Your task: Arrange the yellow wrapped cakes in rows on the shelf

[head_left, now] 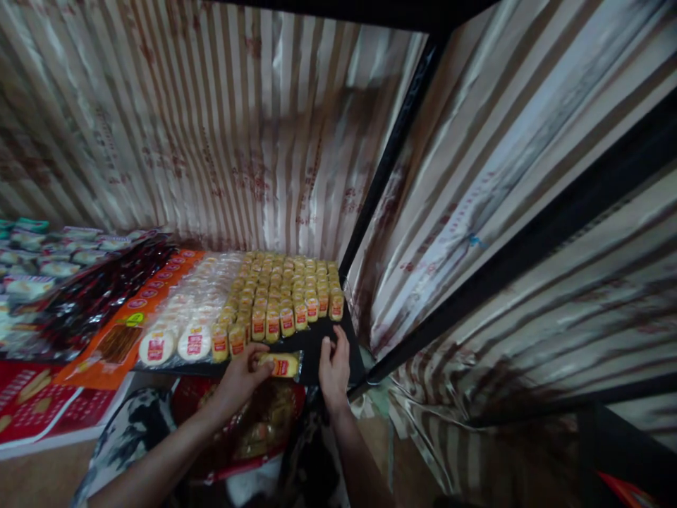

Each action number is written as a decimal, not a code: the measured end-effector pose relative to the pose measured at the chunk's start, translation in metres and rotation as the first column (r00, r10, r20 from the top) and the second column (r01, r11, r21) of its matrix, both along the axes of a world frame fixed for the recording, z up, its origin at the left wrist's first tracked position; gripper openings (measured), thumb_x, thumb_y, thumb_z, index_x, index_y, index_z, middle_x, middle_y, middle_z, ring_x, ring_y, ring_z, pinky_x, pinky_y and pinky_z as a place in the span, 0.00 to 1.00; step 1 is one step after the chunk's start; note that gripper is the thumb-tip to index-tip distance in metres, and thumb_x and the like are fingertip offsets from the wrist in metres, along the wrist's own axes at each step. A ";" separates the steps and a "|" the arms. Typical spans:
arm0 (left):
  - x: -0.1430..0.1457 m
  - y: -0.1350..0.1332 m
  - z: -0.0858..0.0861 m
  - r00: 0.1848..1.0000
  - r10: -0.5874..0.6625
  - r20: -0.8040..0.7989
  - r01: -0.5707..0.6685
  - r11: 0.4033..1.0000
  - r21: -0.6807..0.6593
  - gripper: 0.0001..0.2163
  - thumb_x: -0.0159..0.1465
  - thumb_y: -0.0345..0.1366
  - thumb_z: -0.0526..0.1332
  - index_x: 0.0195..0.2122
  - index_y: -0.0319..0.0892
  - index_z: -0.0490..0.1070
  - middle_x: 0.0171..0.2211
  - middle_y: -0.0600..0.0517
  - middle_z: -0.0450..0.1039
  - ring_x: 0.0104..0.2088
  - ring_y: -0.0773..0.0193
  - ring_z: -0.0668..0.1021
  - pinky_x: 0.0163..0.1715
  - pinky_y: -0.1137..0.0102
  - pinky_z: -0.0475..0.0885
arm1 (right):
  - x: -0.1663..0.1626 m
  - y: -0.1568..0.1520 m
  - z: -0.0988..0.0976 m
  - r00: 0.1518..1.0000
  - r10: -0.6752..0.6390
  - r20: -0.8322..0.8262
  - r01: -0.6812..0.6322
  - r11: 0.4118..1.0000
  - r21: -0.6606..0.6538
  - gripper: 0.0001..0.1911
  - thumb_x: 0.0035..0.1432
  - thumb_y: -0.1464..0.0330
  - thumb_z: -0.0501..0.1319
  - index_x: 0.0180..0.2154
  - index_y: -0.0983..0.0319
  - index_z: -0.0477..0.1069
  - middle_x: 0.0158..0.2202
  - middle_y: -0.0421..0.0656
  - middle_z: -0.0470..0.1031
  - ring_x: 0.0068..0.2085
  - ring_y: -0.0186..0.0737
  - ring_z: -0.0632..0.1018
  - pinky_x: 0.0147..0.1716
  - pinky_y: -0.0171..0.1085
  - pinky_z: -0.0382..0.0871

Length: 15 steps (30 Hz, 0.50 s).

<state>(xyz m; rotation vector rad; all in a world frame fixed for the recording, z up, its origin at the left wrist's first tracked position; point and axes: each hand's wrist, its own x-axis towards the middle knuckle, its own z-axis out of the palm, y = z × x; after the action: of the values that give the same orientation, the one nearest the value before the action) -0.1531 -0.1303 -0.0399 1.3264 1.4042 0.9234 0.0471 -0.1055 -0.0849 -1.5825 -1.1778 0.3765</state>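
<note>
My left hand (244,379) pinches the left end of a small wrapped yellow snack cake (286,365) with a red label. The cake lies sideways just over the black shelf (318,340) near its front edge. To the right, my right hand (335,367) is apart from it, thumb and fingers spread, holding nothing. Beyond both hands, rows of the same yellow wrapped snack cakes (287,321) stand upright, their red labels facing me. Left of these rows are white round wrapped cakes (194,342) with red print.
An orange snack packet (124,339), dark wrapped sticks (106,289) and pale packets (58,264) fill the shelf leftward. Below, a red bag (264,430) of wrapped pieces sits between my legs. Black frame bars (388,166) and striped sheeting (238,127) enclose the back and right.
</note>
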 end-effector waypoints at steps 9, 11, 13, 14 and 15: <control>0.054 0.081 0.053 0.989 -0.069 -0.131 0.092 0.978 0.185 0.16 0.52 0.37 0.57 0.42 0.39 0.69 0.36 0.49 0.74 0.36 0.61 0.75 0.38 0.68 0.68 | 0.035 0.099 -0.013 0.985 -0.104 0.139 0.103 0.995 0.010 0.37 0.58 0.53 0.45 0.59 0.74 0.51 0.60 0.60 0.55 0.61 0.51 0.57 0.57 0.49 0.51; 0.071 0.103 0.065 0.976 -0.057 -0.211 0.107 0.968 0.229 0.16 0.54 0.35 0.56 0.44 0.40 0.70 0.39 0.49 0.74 0.38 0.60 0.75 0.41 0.68 0.68 | 0.036 0.106 -0.018 0.984 -0.093 0.151 0.089 0.996 0.029 0.36 0.58 0.53 0.45 0.60 0.72 0.51 0.60 0.58 0.56 0.60 0.49 0.59 0.56 0.48 0.54; 0.090 0.126 0.075 0.965 -0.061 -0.256 0.133 0.952 0.276 0.16 0.56 0.33 0.56 0.46 0.42 0.69 0.42 0.49 0.74 0.42 0.60 0.75 0.43 0.68 0.68 | 0.036 0.108 -0.022 0.982 -0.085 0.169 0.081 0.996 0.028 0.34 0.59 0.55 0.45 0.60 0.70 0.50 0.59 0.56 0.58 0.59 0.48 0.61 0.55 0.47 0.55; 0.101 0.138 0.078 0.959 -0.058 -0.276 0.143 0.944 0.299 0.16 0.56 0.32 0.56 0.47 0.42 0.69 0.43 0.48 0.74 0.44 0.60 0.75 0.45 0.68 0.67 | 0.036 0.109 -0.023 0.981 -0.082 0.177 0.080 0.997 0.020 0.34 0.59 0.55 0.45 0.60 0.69 0.50 0.59 0.56 0.58 0.59 0.47 0.62 0.55 0.46 0.56; 0.112 0.150 0.080 0.952 -0.056 -0.302 0.156 0.936 0.316 0.17 0.57 0.31 0.56 0.48 0.41 0.68 0.45 0.47 0.73 0.44 0.61 0.74 0.46 0.68 0.67 | 0.036 0.109 -0.024 0.980 -0.080 0.182 0.080 0.997 0.009 0.33 0.60 0.56 0.44 0.60 0.69 0.50 0.59 0.55 0.59 0.59 0.47 0.62 0.55 0.46 0.56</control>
<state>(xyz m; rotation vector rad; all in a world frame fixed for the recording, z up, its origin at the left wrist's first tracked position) -0.0412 0.0193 0.0405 1.8403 1.4144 0.9529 0.0827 0.0032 -0.1085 -1.6853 -1.2478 0.1807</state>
